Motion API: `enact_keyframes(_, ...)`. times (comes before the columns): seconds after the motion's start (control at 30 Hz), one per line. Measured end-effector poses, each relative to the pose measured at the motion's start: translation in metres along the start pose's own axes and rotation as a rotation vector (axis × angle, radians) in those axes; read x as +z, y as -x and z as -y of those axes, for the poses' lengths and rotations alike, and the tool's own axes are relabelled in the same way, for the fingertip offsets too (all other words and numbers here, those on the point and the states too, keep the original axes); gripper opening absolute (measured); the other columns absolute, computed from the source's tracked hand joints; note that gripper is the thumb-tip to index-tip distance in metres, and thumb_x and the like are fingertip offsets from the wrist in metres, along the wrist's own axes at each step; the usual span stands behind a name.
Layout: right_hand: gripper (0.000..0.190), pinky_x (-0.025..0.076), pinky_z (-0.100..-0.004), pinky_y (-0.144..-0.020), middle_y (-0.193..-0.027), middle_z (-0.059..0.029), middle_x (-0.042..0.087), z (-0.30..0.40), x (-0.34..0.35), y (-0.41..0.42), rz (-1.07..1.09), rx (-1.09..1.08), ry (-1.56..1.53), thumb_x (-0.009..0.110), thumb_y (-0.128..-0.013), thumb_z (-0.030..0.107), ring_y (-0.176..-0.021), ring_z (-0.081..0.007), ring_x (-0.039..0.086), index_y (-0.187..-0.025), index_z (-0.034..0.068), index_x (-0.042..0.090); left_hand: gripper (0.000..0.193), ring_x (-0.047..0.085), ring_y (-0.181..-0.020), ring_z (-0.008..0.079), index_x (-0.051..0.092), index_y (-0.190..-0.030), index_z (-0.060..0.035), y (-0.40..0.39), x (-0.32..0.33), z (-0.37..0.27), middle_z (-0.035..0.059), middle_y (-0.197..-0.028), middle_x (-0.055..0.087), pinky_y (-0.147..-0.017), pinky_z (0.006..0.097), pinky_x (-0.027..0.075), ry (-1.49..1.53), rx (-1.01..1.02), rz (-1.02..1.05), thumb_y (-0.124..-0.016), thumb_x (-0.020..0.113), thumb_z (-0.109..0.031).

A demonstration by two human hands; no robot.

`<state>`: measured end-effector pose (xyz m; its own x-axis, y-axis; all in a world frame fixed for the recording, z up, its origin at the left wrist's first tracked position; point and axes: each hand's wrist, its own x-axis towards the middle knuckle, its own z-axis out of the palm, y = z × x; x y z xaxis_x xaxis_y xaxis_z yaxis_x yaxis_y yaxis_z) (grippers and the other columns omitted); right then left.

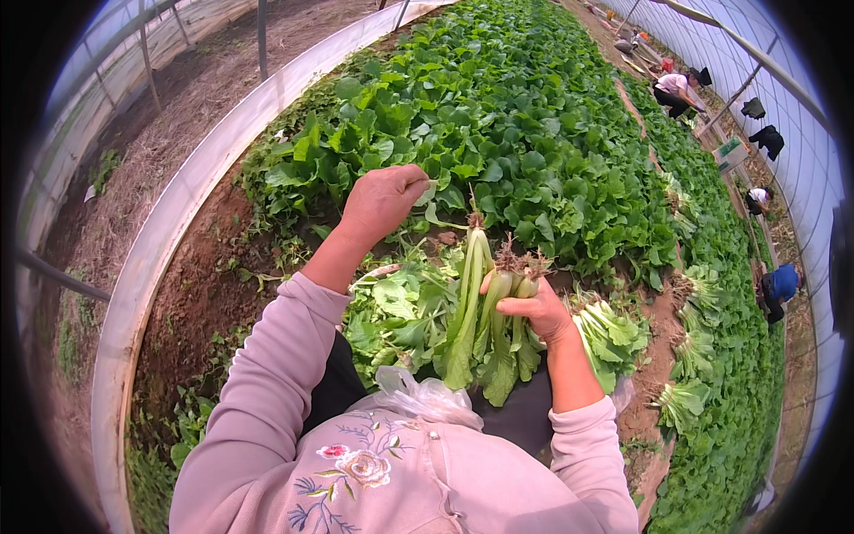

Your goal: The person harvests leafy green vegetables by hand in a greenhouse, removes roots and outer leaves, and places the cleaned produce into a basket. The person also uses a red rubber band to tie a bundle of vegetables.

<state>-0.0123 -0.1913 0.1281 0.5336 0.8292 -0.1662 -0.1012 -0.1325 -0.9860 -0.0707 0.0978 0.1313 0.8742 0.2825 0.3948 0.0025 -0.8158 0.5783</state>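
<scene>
My right hand (544, 308) grips a bunch of leafy green vegetables (497, 334) by the stems, roots up and leaves hanging over my lap. My left hand (390, 197), up and to the left of the bunch, pinches a pale, limp leaf (430, 193) between thumb and fingers; its thin stalk runs towards the roots of one plant. Whether the stalk is still joined there, I cannot tell. Loose green leaves (393, 307) lie in a heap below my left hand. Right of my right hand lies a pile of pulled plants (607, 334) with pale stems.
Dense leafy crop (494, 120) grows ahead. More pulled bunches (684, 404) lie along the dirt path (650, 374) at right. A white plastic sheet edge (167, 200) curves along the left. Several people, one in a pink top (672, 85), crouch far off at right near the greenhouse wall.
</scene>
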Motion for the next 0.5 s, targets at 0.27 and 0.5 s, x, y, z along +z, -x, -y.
enact_keyframes(0.27,0.042,0.044,-0.034,-0.092,-0.109,-0.0092,0.062,-0.01,-0.016,-0.005,0.093,-0.045,-0.082,0.073,-0.065,0.025,-0.1,-0.0231,0.06,-0.099,0.0,0.067,0.035,0.061,-0.053,0.0131,0.064,-0.119,-0.0018,0.009,-0.005,-0.022,0.0086,-0.09,0.071,-0.058,0.0297,0.052,0.698,-0.165,0.569,-0.094,0.063,-0.027)
enact_keyframes(0.5,0.037,0.044,-0.0319,-0.093,-0.104,-0.0054,0.065,-0.01,-0.021,-0.003,0.135,-0.023,-0.144,0.07,-0.066,0.016,-0.098,-0.019,0.06,-0.1,0.0,0.069,0.021,0.065,-0.063,0.0212,0.068,-0.104,-0.0101,0.015,0.01,-0.028,0.0085,-0.079,0.07,-0.06,0.0366,0.052,0.318,0.064,0.319,-0.09,0.065,-0.026)
